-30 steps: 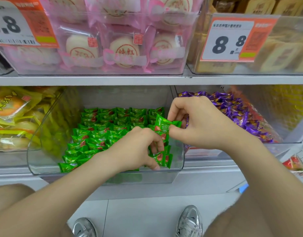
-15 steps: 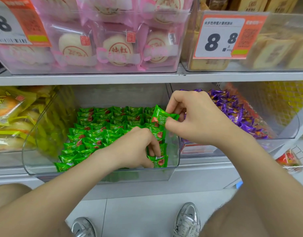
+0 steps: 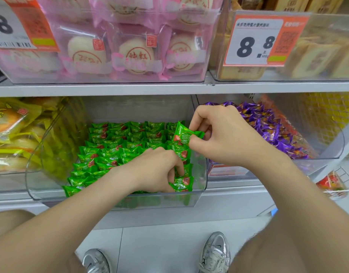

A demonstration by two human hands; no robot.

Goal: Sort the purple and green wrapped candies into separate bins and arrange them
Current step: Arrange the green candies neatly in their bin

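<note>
Sorting is judged nearly done: green candies (image 3: 118, 152) are laid in rows in the centre bin (image 3: 201, 174) and purple candies (image 3: 268, 131) are heaped in the right-of-frame bin (image 3: 332, 138), while a lifted green candy (image 3: 184, 134) is pinched by the right grip (image 3: 228, 134) and a front-row candy (image 3: 182, 183) is clasped by the left grip (image 3: 155, 170).

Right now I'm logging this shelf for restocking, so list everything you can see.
green candies: many, green, rows in middle clear bin
held candy: one, green, above that bin's right side
purple candies: many, purple, right-hand bin
round cakes: several, pink-wrapped, upper shelf
yellow packs: several, yellow, lower left bin
price tags: two, white-orange, upper bins
shoes: two, silver, floor below
left hand: one, gripping green candies at bin's front
right hand: one, pinching held candy
</note>
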